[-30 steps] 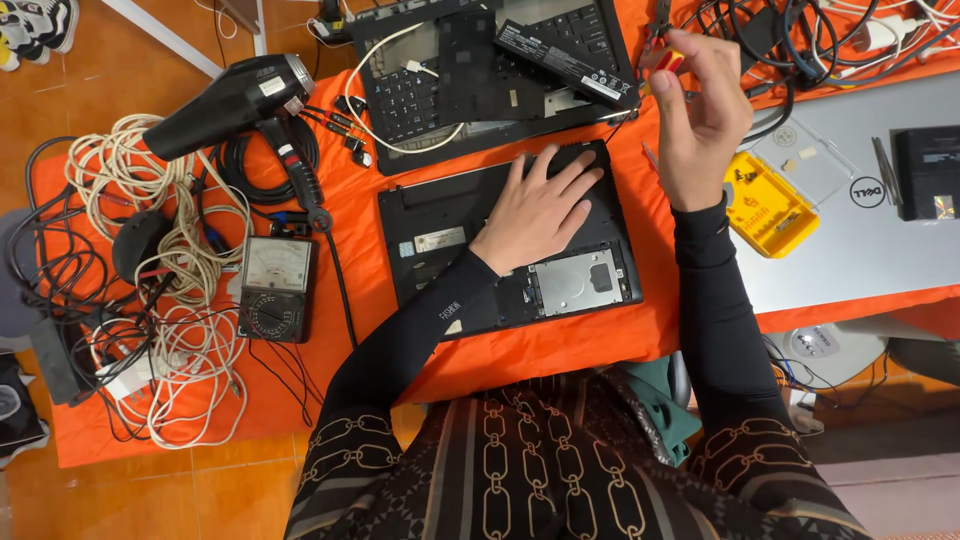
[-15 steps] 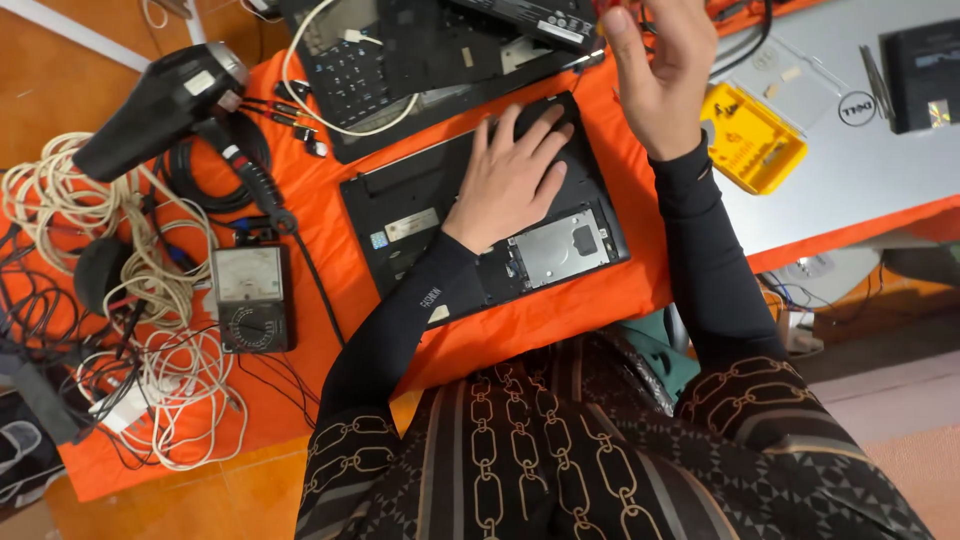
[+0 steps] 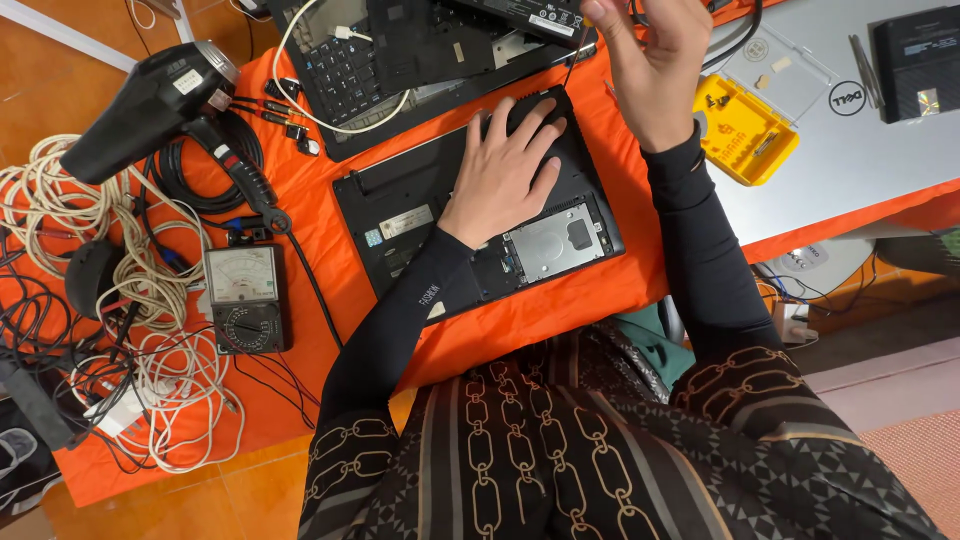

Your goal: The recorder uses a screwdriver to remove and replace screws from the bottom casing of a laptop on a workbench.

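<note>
A person at a counter (image 3: 600,290) draped in orange cloth presses the left hand (image 3: 505,165) flat, fingers spread, on the upturned underside of a black laptop (image 3: 400,215), apparently to keep it from sliding. The laptop lies bottom-up in front of the body, its cover off at the near right corner so that a silver drive bay (image 3: 555,240) shows. The right hand (image 3: 650,65) is raised above the laptop's far right corner, fingers curled together as if pinching something thin; what it holds, if anything, cannot be told. A yellow screw tray (image 3: 745,130) sits just right of that hand on a closed grey laptop (image 3: 860,150), within easy reach for small parts. Beyond the black laptop lies a second opened machine with its keyboard (image 3: 350,65) exposed. To the left, set aside, are a black heat gun (image 3: 150,105), an analogue meter (image 3: 245,300) and coils of pale cable (image 3: 60,215).
</note>
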